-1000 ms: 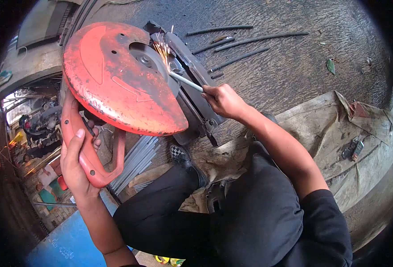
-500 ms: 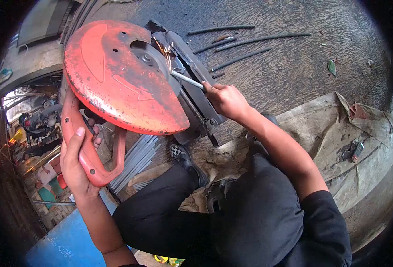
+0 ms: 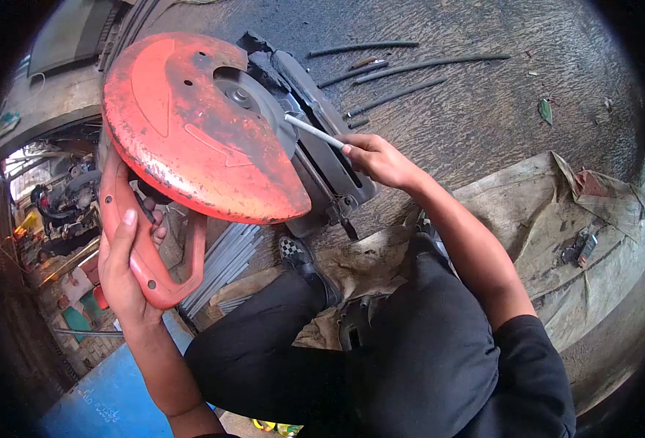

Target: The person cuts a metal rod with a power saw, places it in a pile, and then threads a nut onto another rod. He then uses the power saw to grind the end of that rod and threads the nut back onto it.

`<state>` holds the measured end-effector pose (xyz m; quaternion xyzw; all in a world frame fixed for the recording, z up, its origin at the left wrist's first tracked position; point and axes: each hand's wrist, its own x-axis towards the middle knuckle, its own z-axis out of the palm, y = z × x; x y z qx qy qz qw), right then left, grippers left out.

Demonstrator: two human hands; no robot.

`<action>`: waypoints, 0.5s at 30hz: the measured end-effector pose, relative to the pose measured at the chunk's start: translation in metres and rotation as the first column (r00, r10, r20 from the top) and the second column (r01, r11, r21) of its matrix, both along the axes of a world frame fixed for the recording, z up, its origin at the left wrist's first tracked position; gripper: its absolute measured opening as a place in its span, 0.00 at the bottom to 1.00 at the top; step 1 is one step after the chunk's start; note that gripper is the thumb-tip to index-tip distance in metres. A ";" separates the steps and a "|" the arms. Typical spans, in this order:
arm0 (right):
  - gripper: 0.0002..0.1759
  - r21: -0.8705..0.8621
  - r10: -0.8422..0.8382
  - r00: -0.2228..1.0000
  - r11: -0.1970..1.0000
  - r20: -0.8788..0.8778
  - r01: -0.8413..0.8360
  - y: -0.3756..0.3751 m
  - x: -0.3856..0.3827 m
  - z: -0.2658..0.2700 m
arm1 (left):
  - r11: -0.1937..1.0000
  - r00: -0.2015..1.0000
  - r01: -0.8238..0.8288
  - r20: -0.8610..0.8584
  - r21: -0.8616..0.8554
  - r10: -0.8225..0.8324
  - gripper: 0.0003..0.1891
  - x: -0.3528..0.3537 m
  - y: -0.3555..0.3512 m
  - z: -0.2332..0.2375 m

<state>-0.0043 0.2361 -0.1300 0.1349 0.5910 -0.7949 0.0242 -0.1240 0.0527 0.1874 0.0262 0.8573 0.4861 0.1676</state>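
My left hand [image 3: 129, 255] is wrapped round the red handle [image 3: 147, 252] of a chop saw, the thumb on its near side and fingertips through the loop. The saw's worn red blade guard [image 3: 198, 139] covers most of the grey cutting disc [image 3: 282, 120]. With my right hand [image 3: 381, 160] I pinch a thin light-grey ridged rod [image 3: 315, 132] near its lower end. Its far tip is right at the disc's edge, over the dark saw base [image 3: 315, 95].
Several dark rods [image 3: 432, 67] lie on the wet ground beyond the saw. A bundle of grey rods [image 3: 227, 259] rests below the handle. A dirty tarp [image 3: 542, 219] spreads at right, and a blue panel [image 3: 111, 387] is at lower left. Machinery [image 3: 67, 197] stands at left.
Sparks at the rod's tip have stopped. My right hand has shifted slightly right and down with the rod, while my left hand keeps its hold on the handle.
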 end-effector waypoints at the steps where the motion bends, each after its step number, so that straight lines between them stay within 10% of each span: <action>1: 0.19 -0.050 0.047 0.999 0.998 0.018 -0.046 -0.001 -0.001 0.000 | 1.000 1.000 -0.003 0.001 0.000 0.003 0.26 0.000 0.000 0.000; 15: 0.20 0.352 -0.031 0.998 0.935 -0.048 0.046 -0.019 -0.003 0.008 | 0.999 0.998 -0.049 -0.038 0.005 0.050 0.25 0.004 0.008 -0.002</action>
